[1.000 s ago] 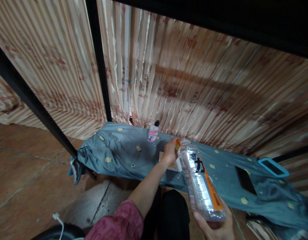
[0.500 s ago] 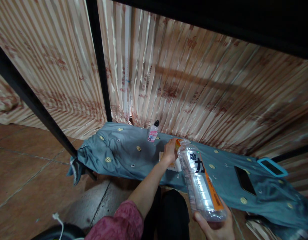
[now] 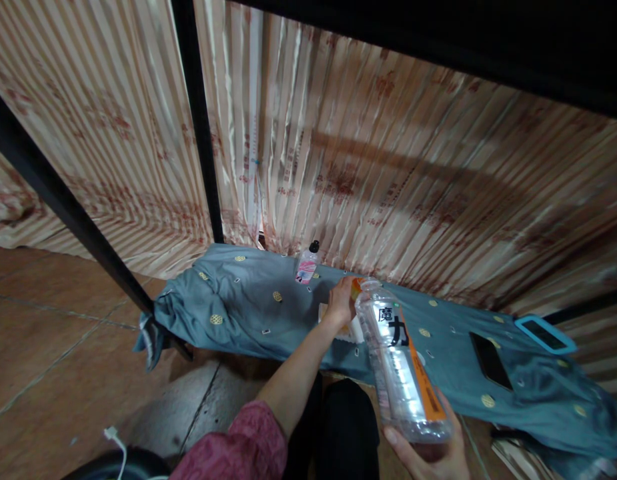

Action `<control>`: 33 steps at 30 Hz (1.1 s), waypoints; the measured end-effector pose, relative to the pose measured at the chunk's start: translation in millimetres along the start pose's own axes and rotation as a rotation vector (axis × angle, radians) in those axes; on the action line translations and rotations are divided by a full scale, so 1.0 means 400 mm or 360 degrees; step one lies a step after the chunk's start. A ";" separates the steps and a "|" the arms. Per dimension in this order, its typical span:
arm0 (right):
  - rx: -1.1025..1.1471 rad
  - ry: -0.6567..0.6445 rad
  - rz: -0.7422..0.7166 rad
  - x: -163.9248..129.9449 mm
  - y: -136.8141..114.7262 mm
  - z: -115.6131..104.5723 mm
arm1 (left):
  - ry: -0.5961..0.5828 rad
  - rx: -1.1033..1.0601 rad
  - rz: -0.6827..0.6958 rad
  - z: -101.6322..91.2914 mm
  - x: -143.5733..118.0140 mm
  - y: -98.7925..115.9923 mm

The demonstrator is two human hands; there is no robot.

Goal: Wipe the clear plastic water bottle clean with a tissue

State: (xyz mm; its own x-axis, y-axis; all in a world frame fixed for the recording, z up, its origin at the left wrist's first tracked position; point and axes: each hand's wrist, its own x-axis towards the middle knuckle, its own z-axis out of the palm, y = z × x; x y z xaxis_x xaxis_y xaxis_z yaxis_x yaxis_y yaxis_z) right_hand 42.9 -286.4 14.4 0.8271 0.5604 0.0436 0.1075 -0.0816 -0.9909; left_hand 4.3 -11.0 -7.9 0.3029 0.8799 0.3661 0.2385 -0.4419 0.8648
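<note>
A large clear plastic bottle [image 3: 398, 367] with an orange label strip and bold black characters slants across the front. My right hand [image 3: 431, 450] is closed around its base. At the bottle's neck end, my left hand [image 3: 342, 301] has its fingers closed on a small orange-and-yellow thing [image 3: 357, 287]. That thing lies against the bottle's neck, and its kind cannot be made out. Below my left hand, a white paper-like piece [image 3: 355, 331] rests on the cloth, partly covered by the hand.
A grey-green patterned cloth [image 3: 253, 300] covers the low surface. On it stand a small pink-labelled bottle [image 3: 306, 267] with a black cap, a dark phone [image 3: 491, 360] and a blue-framed object [image 3: 545, 335]. Dark metal posts [image 3: 201, 120] and striped curtains [image 3: 348, 167] enclose the area.
The large bottle and my right hand have shifted very slightly left. My left hand stays at the bottle's neck end.
</note>
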 end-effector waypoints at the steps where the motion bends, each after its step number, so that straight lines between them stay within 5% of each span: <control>1: -0.0018 -0.0003 -0.0009 0.000 -0.003 0.000 | 0.0000 0.0001 0.0000 0.000 0.000 0.000; 33: -0.0297 0.0068 -0.0183 -0.021 -0.030 0.018 | 0.0069 -0.0053 -0.0007 0.013 0.000 -0.009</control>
State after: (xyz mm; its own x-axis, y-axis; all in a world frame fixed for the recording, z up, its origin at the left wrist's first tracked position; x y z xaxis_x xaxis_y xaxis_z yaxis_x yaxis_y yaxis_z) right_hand 30.6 -284.2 25.1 0.8256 0.5397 0.1645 0.2996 -0.1723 -0.9384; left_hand 8.0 -10.2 -12.8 0.2612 0.8890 0.3761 0.2085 -0.4323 0.8773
